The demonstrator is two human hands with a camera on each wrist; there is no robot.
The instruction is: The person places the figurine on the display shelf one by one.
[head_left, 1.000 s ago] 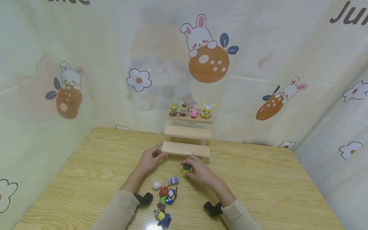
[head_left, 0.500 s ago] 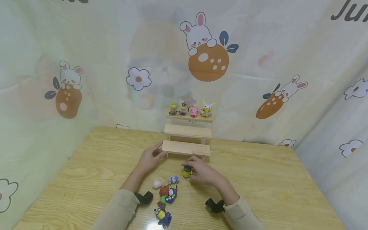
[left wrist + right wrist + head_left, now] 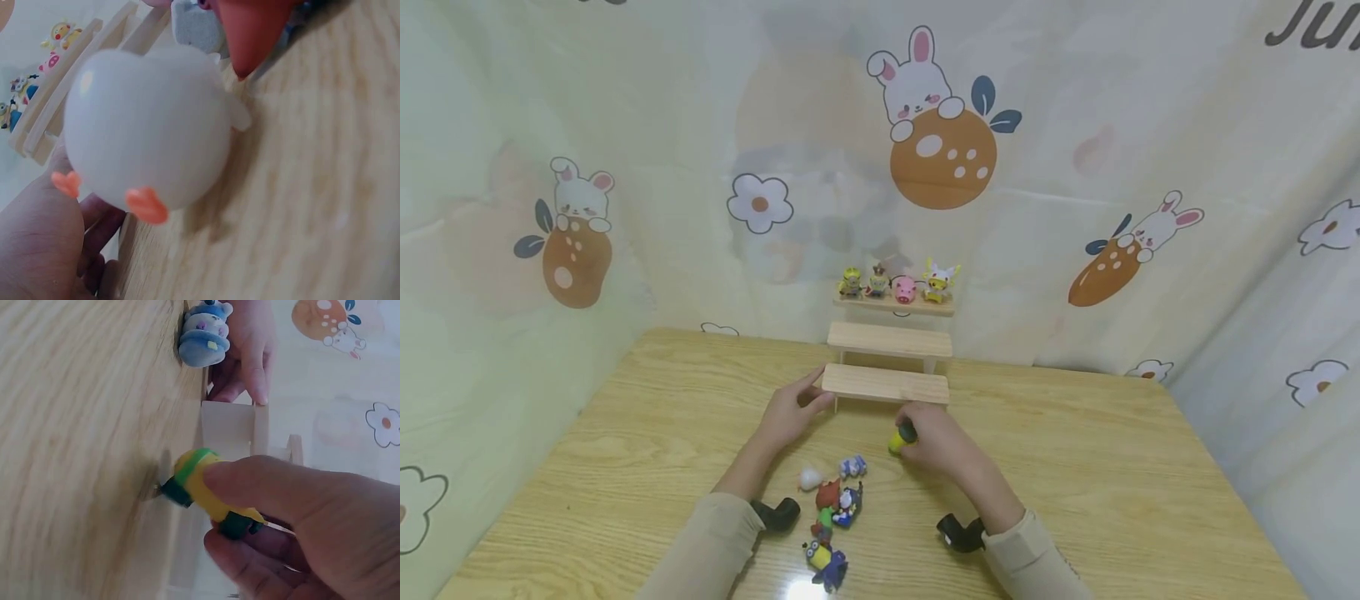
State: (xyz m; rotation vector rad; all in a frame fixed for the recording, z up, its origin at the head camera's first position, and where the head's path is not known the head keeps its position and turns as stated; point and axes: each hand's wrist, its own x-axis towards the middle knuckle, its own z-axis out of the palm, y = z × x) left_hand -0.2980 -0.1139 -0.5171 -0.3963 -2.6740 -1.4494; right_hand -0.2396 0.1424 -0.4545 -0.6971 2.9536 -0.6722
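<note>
My right hand (image 3: 938,435) pinches a small yellow and green figurine (image 3: 900,439) between thumb and fingers, just in front of the stand's lowest step. In the right wrist view the figurine (image 3: 209,487) is tilted, its dark green end towards the tabletop. My left hand (image 3: 790,412) grips the left end of the wooden three-step display stand (image 3: 883,383), thumb in front and fingers at the side. Between the forearms lie a white bird figurine (image 3: 809,478), a blue-and-white one (image 3: 853,467), a red-haired one (image 3: 827,496), a dark blue one (image 3: 847,506) and a Minion figurine (image 3: 824,564).
On the top step stand a pink pig figurine (image 3: 905,289), a white-and-yellow horned one (image 3: 938,282) and two Minion-like ones at the left. The middle step (image 3: 889,339) is bare wood. A printed curtain (image 3: 1037,250) hangs behind the wooden table (image 3: 1075,467).
My right hand has shifted slightly right and towards the lowest step, and the yellow and green figurine has gone from upright to tilted in its fingers. The left hand stays at the stand.
</note>
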